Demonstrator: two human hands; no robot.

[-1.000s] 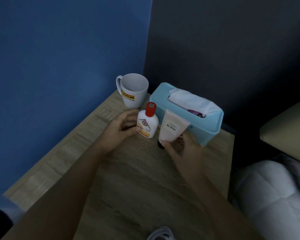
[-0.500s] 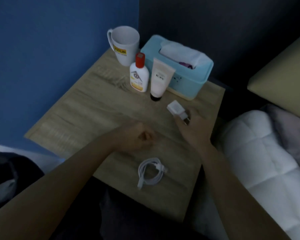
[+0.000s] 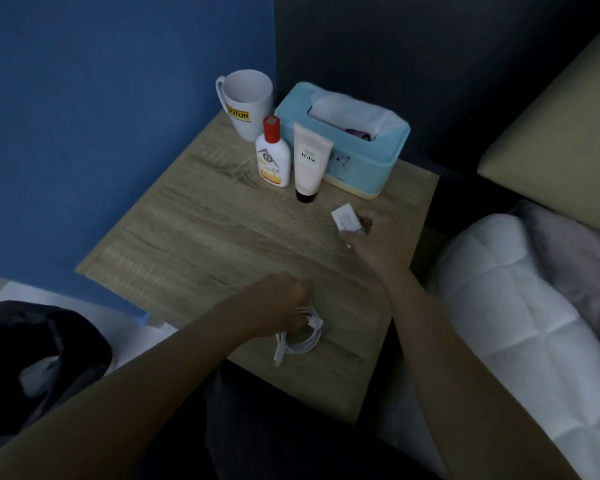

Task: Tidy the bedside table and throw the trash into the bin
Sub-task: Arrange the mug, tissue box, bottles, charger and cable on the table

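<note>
On the wooden bedside table (image 3: 201, 237), my left hand (image 3: 278, 306) closes over a coiled white cable (image 3: 302, 336) near the front edge. My right hand (image 3: 371, 244) grips a small white charger plug (image 3: 345, 220) near the table's right side. At the back stand a white mug (image 3: 245, 102), a white bottle with a red cap (image 3: 272, 154), a pale cream tube (image 3: 309, 161) standing on its black cap, and a light blue tissue box (image 3: 347, 136).
A blue wall runs along the left, a dark wall behind. A white quilt (image 3: 520, 306) and beige headboard (image 3: 561, 126) lie to the right. A dark bag or bin (image 3: 39, 358) sits on the floor at the lower left.
Both hands left the bottle and tube and drew back. My right hand picked up the charger plug; my left hand dropped onto the coiled cable.
</note>
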